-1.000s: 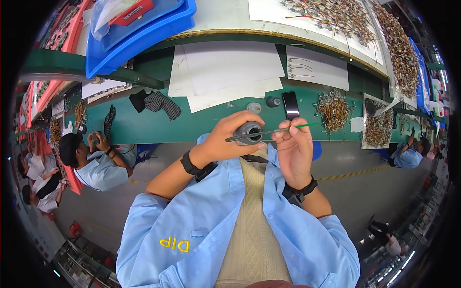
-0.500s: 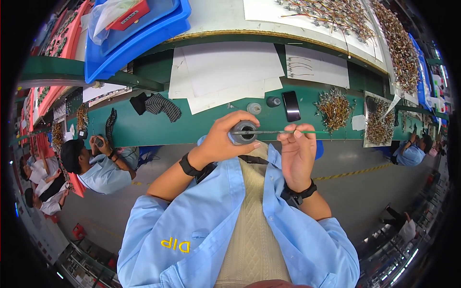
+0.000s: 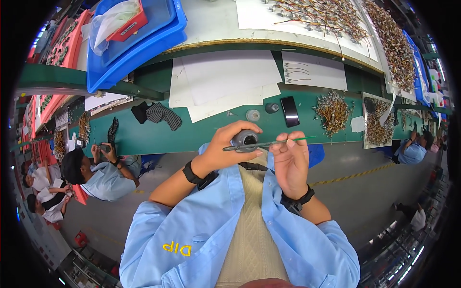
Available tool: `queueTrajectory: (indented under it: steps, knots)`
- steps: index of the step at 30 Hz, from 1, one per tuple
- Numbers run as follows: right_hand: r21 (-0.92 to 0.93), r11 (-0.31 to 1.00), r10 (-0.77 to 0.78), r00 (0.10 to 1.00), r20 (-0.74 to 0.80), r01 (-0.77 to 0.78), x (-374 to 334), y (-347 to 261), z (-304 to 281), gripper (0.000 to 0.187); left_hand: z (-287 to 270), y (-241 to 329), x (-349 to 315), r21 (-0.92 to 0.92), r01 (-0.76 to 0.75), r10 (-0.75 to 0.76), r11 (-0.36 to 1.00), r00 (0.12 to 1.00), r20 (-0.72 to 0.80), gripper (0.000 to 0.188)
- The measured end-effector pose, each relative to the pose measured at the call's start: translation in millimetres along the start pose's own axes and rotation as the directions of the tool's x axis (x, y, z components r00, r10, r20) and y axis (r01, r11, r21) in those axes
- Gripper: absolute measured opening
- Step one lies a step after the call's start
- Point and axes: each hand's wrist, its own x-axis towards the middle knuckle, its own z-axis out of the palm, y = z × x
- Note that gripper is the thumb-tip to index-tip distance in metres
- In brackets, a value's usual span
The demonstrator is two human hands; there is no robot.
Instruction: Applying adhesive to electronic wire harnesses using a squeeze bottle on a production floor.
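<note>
At the near edge of the green bench [image 3: 201, 134], in front of the chest: grey bottle [image 3: 237, 138], uncapped, held in the left hand [image 3: 219, 149]. Fingers and thumb wrap its sides, mouth clear. Right hand [image 3: 292, 165] pinches a slim dark-and-green rod [image 3: 267, 143], maybe a brush, between thumb and fingertips; it lies across the bottle mouth, dark end out past the left side, green end to the right. Can't tell if it touches the rim.

Handling, my read: bottle probably rigid plastic, light, smooth, so slick if wet. Fill level not visible; treat as spillable. Hold it low on the side wall, keep the mouth up. Rod looks very light, stiff along the shaft, easy to roll in the fingers. Pinch it toward the green half, off the dark end.

Nearby on bench: black phone [image 3: 290, 111], small clear jar [image 3: 252, 115], small dark bottle [image 3: 272, 107].
</note>
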Motion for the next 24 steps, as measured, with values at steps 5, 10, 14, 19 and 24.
queueTrajectory:
  steps: [5, 10, 14, 19, 24]
  knots:
    - [-0.053, 0.999, 0.006, 1.0, -0.029, -0.008, -4, 5, -2, 0.011, 0, 0, -1, 0.049, 0.017, -0.017, 0.999, 1.0, 0.003, 0.053]
    - [-0.081, 0.996, -0.026, 0.998, -0.052, 0.021, -3, 3, -4, 0.011, -2, 2, -2, 0.032, 0.022, -0.021, 0.999, 0.999, -0.026, 0.053]
    - [-0.122, 0.991, -0.059, 0.994, -0.09, 0.048, -5, -8, -4, 0.011, -6, 3, -4, 0.017, 0.015, -0.014, 1.0, 0.999, -0.047, 0.054]
    - [-0.104, 0.991, -0.091, 0.99, -0.111, 0.08, -6, -21, -10, 0.01, -11, 2, -2, 0.017, -0.009, 0.01, 1.0, 0.998, -0.065, 0.054]
    - [-0.005, 0.995, -0.1, 0.993, -0.064, 0.1, -5, -25, -6, 0.01, -9, 3, -1, 0.026, 0.025, -0.024, 0.999, 0.999, -0.047, 0.054]
